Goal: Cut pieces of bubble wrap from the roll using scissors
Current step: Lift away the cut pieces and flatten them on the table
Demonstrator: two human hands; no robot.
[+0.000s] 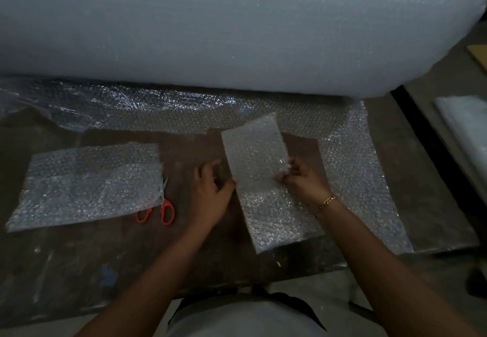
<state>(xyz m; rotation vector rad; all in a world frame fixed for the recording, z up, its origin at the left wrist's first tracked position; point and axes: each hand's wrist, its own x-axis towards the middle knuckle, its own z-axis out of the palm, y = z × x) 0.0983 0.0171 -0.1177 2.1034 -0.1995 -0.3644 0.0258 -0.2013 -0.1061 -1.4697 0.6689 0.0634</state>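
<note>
strip between left hand, right hand

I'm working in what looks like a packing room or small workshop. An enormous roll of bubble wrap lies across the far side of my counter, whose dark top is scuffed and blotched with pale and blue stains. A pile of cut sheets lies at my left, overlapping the blades of orange scissors, and a brown corner of what may be cardboard shows at the far right.
</note>
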